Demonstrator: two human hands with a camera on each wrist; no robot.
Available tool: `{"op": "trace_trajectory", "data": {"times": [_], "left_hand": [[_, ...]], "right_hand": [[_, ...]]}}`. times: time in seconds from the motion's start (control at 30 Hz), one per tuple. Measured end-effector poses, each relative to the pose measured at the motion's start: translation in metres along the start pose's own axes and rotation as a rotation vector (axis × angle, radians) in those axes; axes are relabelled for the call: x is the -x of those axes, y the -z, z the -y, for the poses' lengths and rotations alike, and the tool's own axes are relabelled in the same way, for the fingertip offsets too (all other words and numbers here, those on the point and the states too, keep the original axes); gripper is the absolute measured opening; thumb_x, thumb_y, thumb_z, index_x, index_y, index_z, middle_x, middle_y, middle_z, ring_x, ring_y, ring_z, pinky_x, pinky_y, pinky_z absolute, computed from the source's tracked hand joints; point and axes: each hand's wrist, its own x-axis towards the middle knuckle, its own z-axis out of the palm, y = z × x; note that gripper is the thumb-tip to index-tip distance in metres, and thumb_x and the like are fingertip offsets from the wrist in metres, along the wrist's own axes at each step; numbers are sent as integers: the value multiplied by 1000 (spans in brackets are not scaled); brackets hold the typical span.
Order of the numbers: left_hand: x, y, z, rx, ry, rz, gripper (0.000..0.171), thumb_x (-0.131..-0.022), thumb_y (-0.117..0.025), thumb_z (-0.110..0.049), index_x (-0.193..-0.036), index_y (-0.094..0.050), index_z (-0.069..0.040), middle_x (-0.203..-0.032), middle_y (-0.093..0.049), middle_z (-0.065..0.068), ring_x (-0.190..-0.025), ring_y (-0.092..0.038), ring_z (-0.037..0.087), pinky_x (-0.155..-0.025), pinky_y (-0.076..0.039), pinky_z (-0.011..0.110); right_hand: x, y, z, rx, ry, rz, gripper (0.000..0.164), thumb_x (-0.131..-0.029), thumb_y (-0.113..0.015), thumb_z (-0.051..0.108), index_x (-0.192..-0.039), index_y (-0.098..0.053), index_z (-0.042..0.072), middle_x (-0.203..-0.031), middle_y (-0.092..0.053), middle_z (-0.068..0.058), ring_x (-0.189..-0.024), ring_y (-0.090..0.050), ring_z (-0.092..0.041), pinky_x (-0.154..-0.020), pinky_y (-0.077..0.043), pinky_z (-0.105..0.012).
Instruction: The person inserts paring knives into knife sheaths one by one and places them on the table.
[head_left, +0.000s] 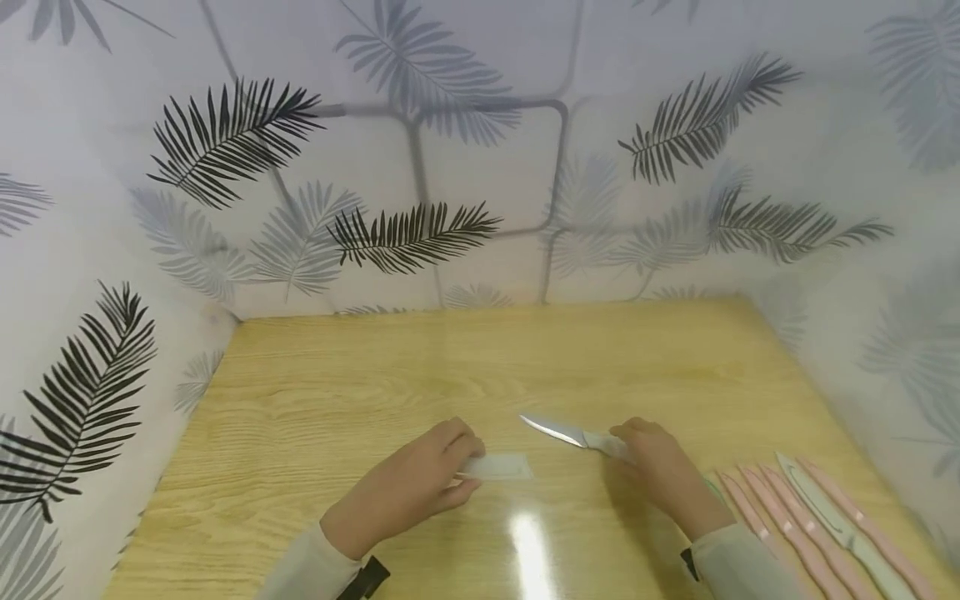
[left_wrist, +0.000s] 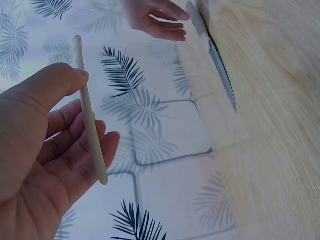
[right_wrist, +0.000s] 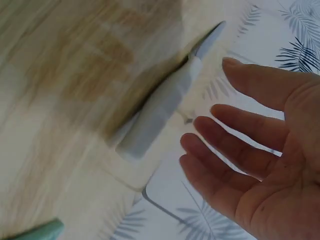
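A knife [head_left: 555,432] with a shiny pointed blade and a pale handle [right_wrist: 160,110] lies on the wooden table, its tip towards the left. Beside that handle is my right hand [head_left: 660,467], its fingers [right_wrist: 240,145] spread and loosely bent, apart from the knife in the right wrist view. My left hand [head_left: 423,475] pinches a pale, flat, sheath-like piece [head_left: 504,467] between thumb and fingers. The left wrist view shows this piece [left_wrist: 89,115] edge-on, thin and slightly curved, held above the table.
Several pink knives [head_left: 795,525] lie side by side at the table's right, with a pale green knife [head_left: 840,533] among them. A green end [right_wrist: 37,231] shows at the right wrist view's corner. Leaf-patterned covering [head_left: 480,183] stands behind and beside the table [head_left: 480,358].
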Motion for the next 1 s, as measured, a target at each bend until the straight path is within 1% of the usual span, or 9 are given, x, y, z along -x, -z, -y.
{"op": "trace_trajectory", "data": {"times": [0.03,0.13,0.27,0.33,0.4,0.5,0.67,0.83,1.0], "left_hand": [[1,1,1,1,1,-7,29,-85,-74,-18,-105,-58,-5,-102,-54,1,-81,-49,6,-70,-47,9],[2,2,5,3,-14,-37,30,-84,-75,-17,-105,-58,-5,-102,-54,2,-82,-50,7,-71,-48,10],[4,5,9,2,-23,-66,30,-83,-75,-16,-105,-58,-5,-101,-54,3,-82,-51,7,-70,-48,11],[6,6,10,6,-24,-77,30,-83,-75,-15,-105,-58,-4,-101,-54,3,-82,-50,7,-69,-48,12],[7,6,11,11,-26,-87,31,-83,-75,-15,-106,-58,-4,-101,-55,3,-81,-50,8,-70,-49,13],[9,7,13,11,-19,-97,31,-83,-75,-14,-107,-58,-3,-101,-55,3,-82,-51,8,-71,-49,14],[9,3,15,17,-4,-89,30,-83,-74,-14,-106,-59,-3,-102,-55,3,-83,-52,8,-73,-49,13],[10,0,17,8,0,-90,31,-83,-76,-15,-105,-59,-2,-102,-56,4,-84,-53,9,-73,-50,13],[9,2,19,7,29,-98,32,-83,-75,-15,-107,-59,-1,-104,-56,6,-88,-56,11,-75,-51,14]], "right_hand": [[-2,-3,-1,11,5,6,36,-79,-76,7,-110,-63,-7,-104,-64,-18,-94,-62,-35,-84,-54,-50],[-6,-10,-3,34,9,34,27,-80,-74,4,-104,-66,-5,-95,-64,-15,-85,-62,-29,-79,-56,-44],[-11,-18,-6,42,-16,81,14,-82,-72,1,-95,-68,-2,-82,-61,-7,-73,-58,-19,-69,-55,-34],[-11,-21,-7,37,-34,100,14,-82,-71,0,-95,-68,-2,-80,-60,-6,-71,-57,-16,-66,-55,-31],[-12,-24,-7,29,-50,110,12,-82,-71,0,-94,-69,-2,-78,-59,-6,-68,-56,-15,-63,-54,-30],[-11,-26,-7,22,-45,97,10,-82,-71,-1,-92,-69,-1,-78,-60,-6,-68,-56,-16,-64,-54,-31],[-4,-25,-6,33,5,34,16,-79,-73,-2,-95,-69,-1,-85,-64,-9,-75,-61,-22,-70,-57,-36],[14,-12,6,-5,25,-66,27,-78,-75,1,-103,-68,-1,-97,-67,-12,-86,-65,-25,-76,-58,-39],[37,8,26,-83,61,-190,29,-77,-77,4,-104,-68,2,-99,-67,-7,-82,-65,-18,-70,-59,-29]]}}
